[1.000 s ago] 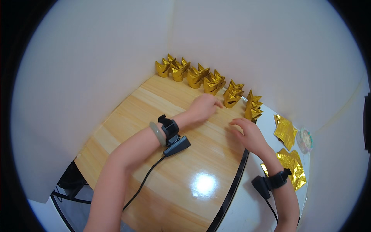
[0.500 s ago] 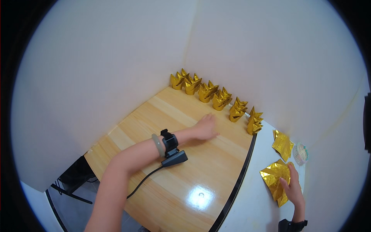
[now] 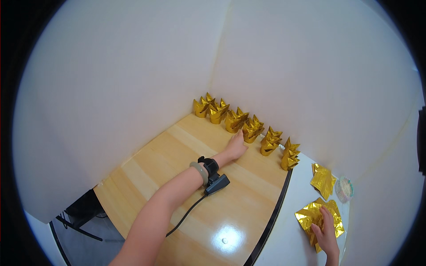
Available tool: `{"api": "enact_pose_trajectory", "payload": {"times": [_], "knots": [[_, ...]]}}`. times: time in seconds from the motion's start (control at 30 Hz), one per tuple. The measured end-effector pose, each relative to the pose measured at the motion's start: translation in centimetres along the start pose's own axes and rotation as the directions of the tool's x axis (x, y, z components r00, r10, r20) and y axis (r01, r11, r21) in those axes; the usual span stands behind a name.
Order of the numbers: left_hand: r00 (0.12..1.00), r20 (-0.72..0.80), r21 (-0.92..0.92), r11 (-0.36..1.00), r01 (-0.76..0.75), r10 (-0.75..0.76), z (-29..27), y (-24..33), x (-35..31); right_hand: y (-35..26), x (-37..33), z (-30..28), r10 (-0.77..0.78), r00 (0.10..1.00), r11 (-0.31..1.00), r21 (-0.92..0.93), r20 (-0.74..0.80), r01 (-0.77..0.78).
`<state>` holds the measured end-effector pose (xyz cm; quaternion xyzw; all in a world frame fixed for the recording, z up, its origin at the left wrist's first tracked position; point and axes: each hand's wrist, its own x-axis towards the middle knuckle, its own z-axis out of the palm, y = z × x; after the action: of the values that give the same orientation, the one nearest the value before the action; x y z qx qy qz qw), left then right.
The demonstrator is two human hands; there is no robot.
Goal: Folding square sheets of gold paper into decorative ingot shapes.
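A row of several gold foil crown-shaped pieces [image 3: 236, 119] stands upright along the far edge of the wooden board. My left hand [image 3: 235, 146] reaches over the board to the third crown from the right [image 3: 254, 127]. Its fingertips meet the crown's left side, and the thumb is apart, near its base. No firm grip shows. On the white surface at the right lie crumpled, overlapping gold foil sheets [image 3: 307, 216]. My right hand [image 3: 327, 230] rests on them with fingers stretched out and loosely spread.
Behind the sheets are another folded gold foil piece [image 3: 323, 181] and a small round clear container [image 3: 344, 189] with pale contents. The board [image 3: 177, 168] ends at a dark curved edge [image 3: 271, 221]. White walls [image 3: 133, 66] enclose the far sides. A black cable runs from my left wrist device.
My left hand has moved forward from the bare board to the crown. My right hand has shifted slightly on the foil sheets, showing more of their right side. The view has tilted up.
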<state>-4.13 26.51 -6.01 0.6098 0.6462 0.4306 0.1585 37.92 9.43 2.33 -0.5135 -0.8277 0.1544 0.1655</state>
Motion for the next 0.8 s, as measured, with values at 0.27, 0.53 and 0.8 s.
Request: {"api": "enact_pose_trajectory", "payload": {"times": [0.27, 0.53, 0.8], "knots": [[0.999, -0.016, -0.143, 0.989, 0.047, -0.05, -0.7, 0.4, 0.2, 1.3, -0.3, 0.5, 0.031, 0.996, 0.998, -0.047, -0.081, -0.035], [0.999, 0.026, -0.231, 0.972, 0.033, -0.028, -0.1, -0.3, 0.2, 0.5, -0.8, 2.0, 0.336, 0.94, 0.882, -0.331, -0.061, -0.336], [0.997, -0.029, -0.278, 0.958, 0.063, -0.075, 0.3, -0.5, -0.7, 2.1, 1.5, 3.2, 0.318, 0.948, 0.906, -0.298, 0.003, -0.302]]}}
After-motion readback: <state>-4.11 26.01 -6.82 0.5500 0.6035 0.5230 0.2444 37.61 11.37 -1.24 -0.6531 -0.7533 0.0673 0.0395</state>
